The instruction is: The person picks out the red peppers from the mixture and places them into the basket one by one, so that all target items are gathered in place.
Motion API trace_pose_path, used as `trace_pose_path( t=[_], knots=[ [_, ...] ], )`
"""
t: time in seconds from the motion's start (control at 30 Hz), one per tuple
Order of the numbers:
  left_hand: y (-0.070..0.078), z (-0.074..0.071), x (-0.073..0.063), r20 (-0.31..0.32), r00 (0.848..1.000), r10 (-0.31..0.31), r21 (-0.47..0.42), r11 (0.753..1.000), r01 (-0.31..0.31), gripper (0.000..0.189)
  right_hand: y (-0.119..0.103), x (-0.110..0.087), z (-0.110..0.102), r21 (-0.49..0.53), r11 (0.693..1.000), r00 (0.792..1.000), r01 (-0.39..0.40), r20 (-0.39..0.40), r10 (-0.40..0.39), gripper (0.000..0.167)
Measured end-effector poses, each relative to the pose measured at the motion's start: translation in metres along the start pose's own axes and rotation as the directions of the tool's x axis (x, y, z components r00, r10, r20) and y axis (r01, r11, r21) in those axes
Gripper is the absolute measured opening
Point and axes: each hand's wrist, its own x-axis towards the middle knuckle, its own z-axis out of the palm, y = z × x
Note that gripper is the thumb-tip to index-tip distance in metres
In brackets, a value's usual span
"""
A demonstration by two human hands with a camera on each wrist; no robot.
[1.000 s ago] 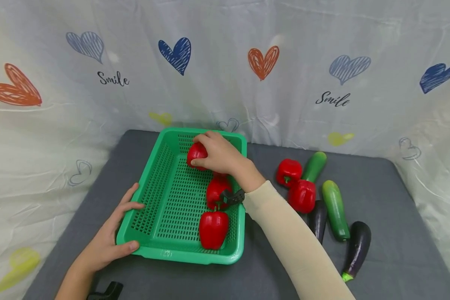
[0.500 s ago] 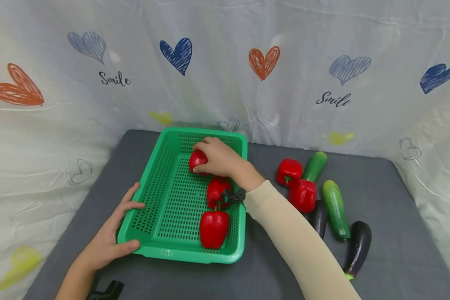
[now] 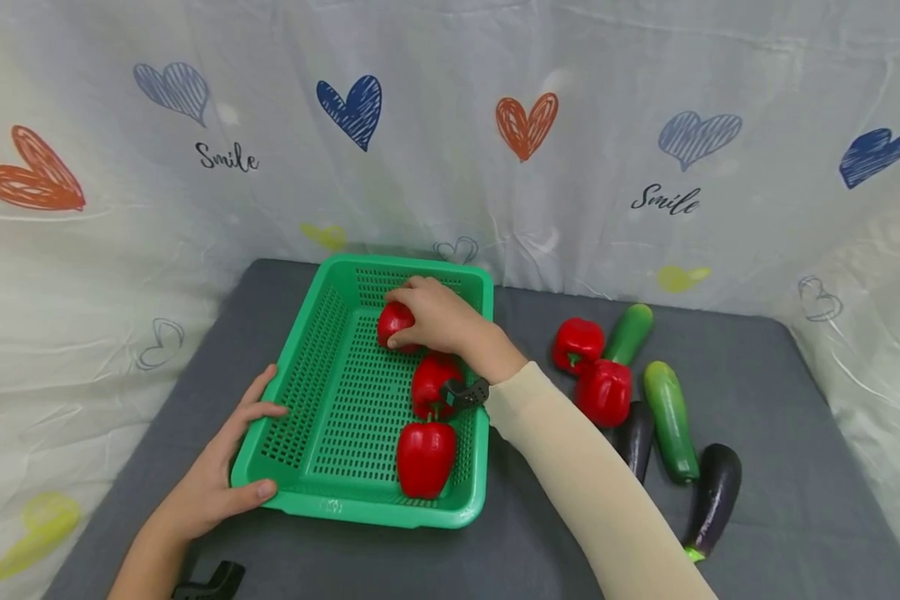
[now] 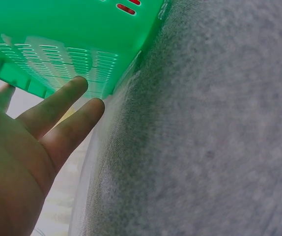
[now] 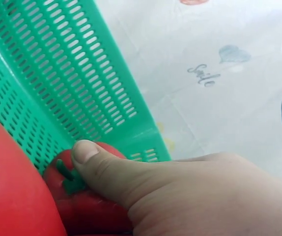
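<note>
A green plastic basket (image 3: pixel 375 513) with perforated walls sits on the grey cloth. At its near left corner my left hand (image 3: pixel 208 487) touches the rim with spread fingers and thumb. In the left wrist view, straight fingers (image 4: pixel 72 132) lie beside the basket's outer wall. My right hand (image 3: pixel 444 317) reaches inside and grips a red bell pepper (image 3: pixel 394 323) near the far end. The right wrist view shows the thumb beside that pepper's green stem (image 5: pixel 72 181). Two more red bell peppers, a middle one (image 3: pixel 431 387) and a near one (image 3: pixel 426 460), line the basket's right side.
Right of the basket lie two more red bell peppers (image 3: pixel 604 393), two zucchini (image 3: pixel 671 421) and two eggplants (image 3: pixel 716 496), one partly behind the right sleeve (image 3: pixel 577 475). A white curtain (image 3: pixel 435 192) printed with hearts hangs behind the table.
My right hand has lowered the held bell pepper and drawn it slightly nearer inside the basket, uncovering more of the middle pepper. The left hand has stayed at the rim.
</note>
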Motion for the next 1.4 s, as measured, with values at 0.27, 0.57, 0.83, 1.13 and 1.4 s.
trace_pose_path(
  t=[0.27, 0.57, 0.83, 1.13, 1.4],
  knots=[
    [0.002, 0.0, 0.0, 0.003, 1.0, -0.009, -0.009, 1.0, 0.009, 0.07, 0.0, 0.0, 0.0, 0.03, 0.999, 1.0, -0.022, 0.006, 0.022, 0.067],
    [0.003, -0.002, 0.001, -0.002, 1.0, 0.024, 0.016, 1.0, -0.024, 0.07, -0.001, 0.002, -0.002, 0.046, 0.999, 1.0, -0.011, -0.011, 0.012, 0.066],
    [0.004, -0.002, 0.001, -0.002, 1.0, 0.021, 0.01, 1.0, -0.021, 0.07, 0.0, 0.002, -0.002, 0.05, 0.999, 0.999, 0.0, -0.044, 0.002, 0.065],
    [0.005, -0.002, 0.002, 0.004, 1.0, 0.014, 0.007, 1.0, -0.014, 0.069, 0.001, 0.0, -0.003, 0.08, 0.997, 0.996, 0.002, -0.093, 0.006, 0.064],
    [0.003, -0.001, 0.001, 0.006, 1.0, 0.028, -0.004, 1.0, -0.028, 0.07, 0.001, -0.009, -0.008, 0.186, 0.982, 0.986, 0.018, -0.167, 0.013, 0.06]
  ],
)
